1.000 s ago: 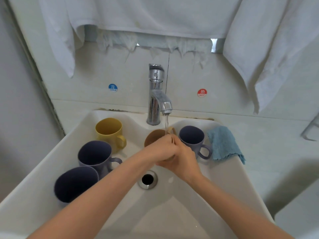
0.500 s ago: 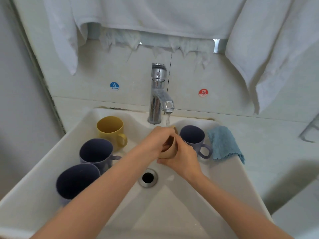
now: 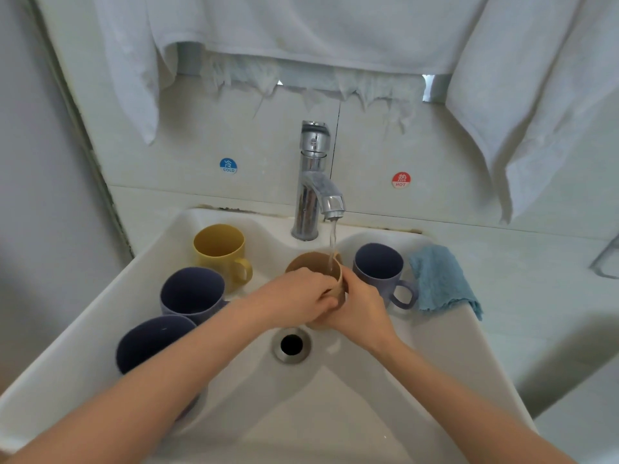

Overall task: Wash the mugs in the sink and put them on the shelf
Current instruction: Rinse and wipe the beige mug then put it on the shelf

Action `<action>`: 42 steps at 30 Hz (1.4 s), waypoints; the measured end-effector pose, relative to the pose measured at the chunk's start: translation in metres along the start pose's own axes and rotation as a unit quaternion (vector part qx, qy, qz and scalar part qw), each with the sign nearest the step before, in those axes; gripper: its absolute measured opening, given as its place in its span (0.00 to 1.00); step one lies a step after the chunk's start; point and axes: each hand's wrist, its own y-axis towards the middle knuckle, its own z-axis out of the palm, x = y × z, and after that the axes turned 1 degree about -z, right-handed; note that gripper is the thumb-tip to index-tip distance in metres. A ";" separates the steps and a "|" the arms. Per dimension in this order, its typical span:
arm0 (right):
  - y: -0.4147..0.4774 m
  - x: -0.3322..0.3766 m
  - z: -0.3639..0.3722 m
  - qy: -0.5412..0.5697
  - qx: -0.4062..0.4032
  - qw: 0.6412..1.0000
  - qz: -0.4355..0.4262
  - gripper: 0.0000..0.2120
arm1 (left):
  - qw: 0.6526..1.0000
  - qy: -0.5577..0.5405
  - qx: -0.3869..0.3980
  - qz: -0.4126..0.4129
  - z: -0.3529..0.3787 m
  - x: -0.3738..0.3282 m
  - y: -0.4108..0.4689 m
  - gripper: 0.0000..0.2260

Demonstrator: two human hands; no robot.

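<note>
We see two bare forearms reaching in from the bottom corners and meeting over the middle of a white sink (image 3: 87,326). The left hand (image 3: 298,296) curls its fingers around the near side of a tan mug (image 3: 311,264), gripping its wall. The right hand (image 3: 363,313) wraps the mug's right side and lower part, also gripping it, and the two hands touch each other in front of the mug. The tan mug sits between the hands with its mouth facing up, held over the basin just behind the drain (image 3: 291,344). A thin stream of water (image 3: 332,239) falls from the chrome faucet (image 3: 313,182) into the mug near its right rim.

Just right of the hands, a lilac mug (image 3: 376,267) stands upright at the back of the sink, its handle turned to the right and towards us. Beside it, a blue cloth (image 3: 438,279) lies draped over the sink's right edge. To the left of the hands we see three more mugs along the sink's left slope: a yellow mug (image 3: 219,247) farthest back, a purple mug (image 3: 191,291) in the middle, and a dark blue mug (image 3: 150,343) nearest, partly hidden by the left forearm. On the tiled wall behind, a blue cold sticker (image 3: 228,165) sits left of the faucet and a red hot sticker (image 3: 401,179) right of it. White towels (image 3: 301,28) hang above.
</note>
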 end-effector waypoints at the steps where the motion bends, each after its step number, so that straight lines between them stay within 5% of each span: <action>1: 0.000 0.000 0.000 0.006 0.006 1.000 0.010 0.34 | 0.999 0.043 0.011 -0.008 -0.003 0.003 0.000 0.11; 4: 0.005 -0.004 -0.002 0.012 0.049 0.998 0.034 0.28 | 0.991 0.130 -0.024 -0.030 -0.002 0.006 -0.003 0.18; 7: 0.008 -0.008 -0.007 0.004 0.108 0.993 0.043 0.29 | 0.991 0.075 -0.104 -0.039 -0.001 0.006 -0.007 0.18; 12: 0.008 -0.009 -0.001 0.033 0.082 0.995 0.043 0.31 | 0.976 -0.022 -0.194 -0.094 -0.008 0.023 -0.008 0.13; 20: 0.008 -0.016 -0.007 0.032 0.126 0.991 0.038 0.33 | 0.986 -0.055 -0.085 -0.132 0.005 0.037 -0.009 0.13; 35: 0.005 -0.010 -0.016 -0.034 0.125 0.991 -0.033 0.41 | 0.968 -0.171 -0.090 -0.161 0.004 0.034 -0.004 0.15; 42: 0.001 -0.004 -0.022 -0.042 0.142 0.983 -0.105 0.37 | 0.915 -0.336 0.029 -0.221 0.000 0.034 -0.007 0.08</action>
